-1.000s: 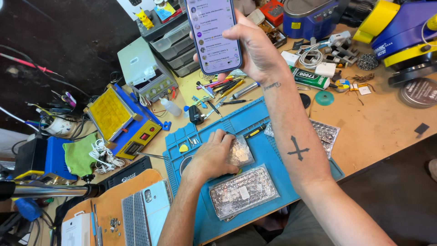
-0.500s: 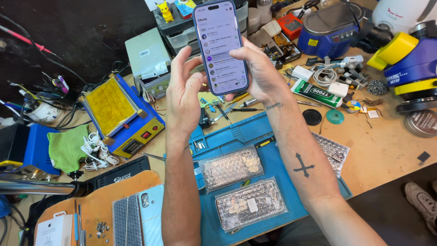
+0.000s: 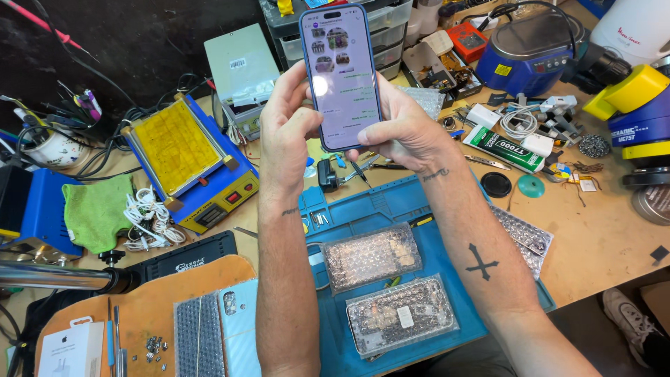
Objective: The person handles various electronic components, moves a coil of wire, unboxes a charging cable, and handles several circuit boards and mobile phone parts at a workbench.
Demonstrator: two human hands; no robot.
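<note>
A person holds a slim dark-framed smartphone with a lit screen (image 3: pixel 340 75) upright above a cluttered wooden work surface (image 3: pixel 600 237). The left hand (image 3: pixel 289 119) wraps its fingers around the phone's left edge, thumb resting on the glass; the right hand (image 3: pixel 405 129) cradles the right edge and bottom, fingers curled closed on it. Below, on a blue rubber repair mat (image 3: pixel 391 206), two phones sealed in clear bubble wrap (image 3: pixel 370 256) (image 3: pixel 401 315) lie untouched and still wrapped. A blue heating plate with a yellow pad (image 3: pixel 185 157) sits to the left.
</note>
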